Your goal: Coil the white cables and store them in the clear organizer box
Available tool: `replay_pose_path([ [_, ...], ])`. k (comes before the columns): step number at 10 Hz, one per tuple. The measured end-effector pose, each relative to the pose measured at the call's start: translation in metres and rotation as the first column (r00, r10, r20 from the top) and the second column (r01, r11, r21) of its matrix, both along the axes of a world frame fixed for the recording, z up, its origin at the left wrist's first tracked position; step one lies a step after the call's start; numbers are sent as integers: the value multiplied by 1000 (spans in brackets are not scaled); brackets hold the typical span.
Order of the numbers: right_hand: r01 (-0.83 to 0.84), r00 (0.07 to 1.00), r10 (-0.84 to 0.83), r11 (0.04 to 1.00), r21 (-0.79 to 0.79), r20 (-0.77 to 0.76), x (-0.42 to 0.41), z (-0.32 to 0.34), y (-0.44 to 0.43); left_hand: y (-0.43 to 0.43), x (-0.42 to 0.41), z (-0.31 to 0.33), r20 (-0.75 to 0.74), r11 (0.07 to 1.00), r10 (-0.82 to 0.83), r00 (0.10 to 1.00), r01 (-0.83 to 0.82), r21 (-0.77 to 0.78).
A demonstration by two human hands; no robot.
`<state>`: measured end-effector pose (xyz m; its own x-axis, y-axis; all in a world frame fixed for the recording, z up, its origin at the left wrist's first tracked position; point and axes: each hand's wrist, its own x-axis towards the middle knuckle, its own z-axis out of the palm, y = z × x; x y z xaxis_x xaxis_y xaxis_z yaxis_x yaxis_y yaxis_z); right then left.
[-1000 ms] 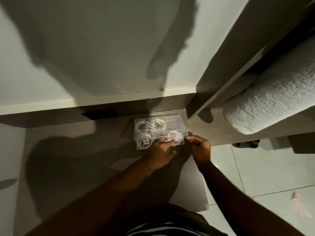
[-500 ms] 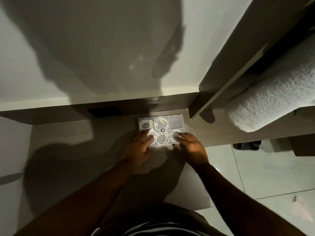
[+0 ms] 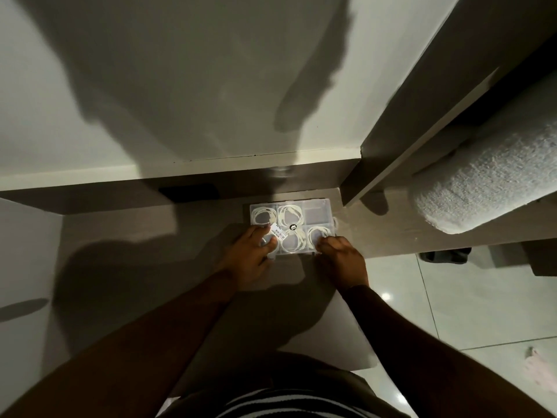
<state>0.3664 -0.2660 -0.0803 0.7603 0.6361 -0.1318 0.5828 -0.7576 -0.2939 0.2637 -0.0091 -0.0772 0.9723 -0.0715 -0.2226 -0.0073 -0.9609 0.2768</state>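
The clear organizer box (image 3: 317, 213) lies flat on the grey tabletop (image 3: 126, 267), close to the back ledge, with its lid down. Coiled white cables (image 3: 265, 215) show through the lid in several compartments; the far right compartment looks bare. A white label and a round black sticker sit on the lid. My left hand (image 3: 251, 256) lies over the box's near left corner, fingers bent onto the lid. My right hand (image 3: 343, 260) grips the near right corner, fingertips on the front edge. The near left compartment is hidden under my fingers.
A white wall and a low ledge rise just behind the box. A dark flat object (image 3: 188, 193) lies under the ledge at the left. A rolled grey textured cushion (image 3: 482, 182) sits at the right. Tiled floor (image 3: 470, 312), a dark slipper (image 3: 443, 255) and a pink scrap (image 3: 539, 366) lie to the right.
The lid, open a second ago, has come down over the cables. Both hands moved from the cable compartments to the box's near corners and now stay there.
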Motion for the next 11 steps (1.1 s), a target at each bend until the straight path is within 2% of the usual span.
replay_pose_path([
  [2,-44,995,47,998,-40,89,1,-3,0,-7,8,1,-78,997,3,997,3,72],
  [4,-126,966,118,992,21,231,1,-13,0,-16,11,1,-165,986,25,986,4,170],
  [6,-67,968,36,991,116,249,-2,-22,0,-21,12,5,-138,986,60,989,-37,161],
  [7,-16,969,-9,995,101,246,0,-21,5,-23,18,7,-138,988,66,988,-46,146],
  [8,81,989,-82,997,10,122,6,-11,13,-21,17,9,-163,995,67,984,-53,90],
  [9,118,992,-112,987,-114,58,-1,3,22,-16,-4,15,-117,998,64,991,-66,-10],
  [10,133,991,-132,970,-203,16,-17,19,29,2,-37,21,-12,988,107,994,-105,115],
  [11,76,995,-52,952,-297,89,-46,38,59,23,-80,26,28,924,282,959,-280,263],
])
